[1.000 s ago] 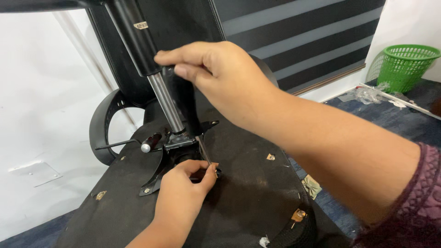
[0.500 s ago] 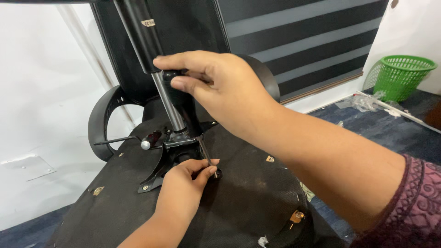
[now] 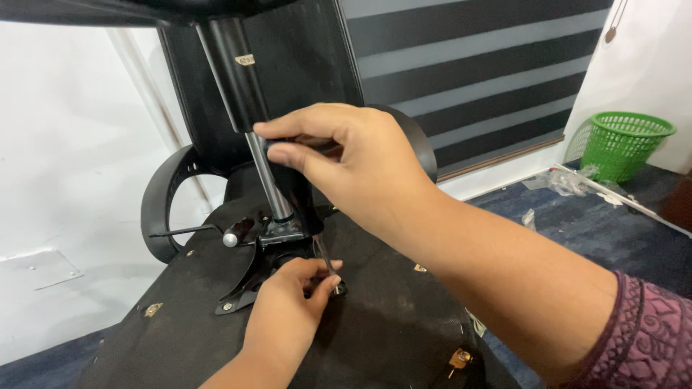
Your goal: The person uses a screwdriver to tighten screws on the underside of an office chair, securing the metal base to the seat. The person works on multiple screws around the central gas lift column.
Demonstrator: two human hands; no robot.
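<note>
My right hand [image 3: 360, 169] grips a dark tool handle [image 3: 306, 148] beside the chair's gas cylinder [image 3: 252, 122]; my left hand [image 3: 292, 302] pinches a small fitting [image 3: 337, 289] nearer, on the seat underside [image 3: 389, 324]. Far right, a green basket [image 3: 623, 144]; contents unclear.

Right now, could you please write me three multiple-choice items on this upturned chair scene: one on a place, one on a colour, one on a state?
1. Where is the basket?
A. far right, on the floor
B. on the chair seat
C. in a hand

2. What colour is the basket?
A. red
B. green
C. white

3. What is the right hand doing?
A. lying flat on the floor
B. hanging free
C. gripping a dark handle beside the chair post

Answers: 1 A, it stands by the white wall; 2 B, bright green mesh; 3 C, its fingers wrap the handle, while the left hand pinches a small part on the seat underside.
</note>
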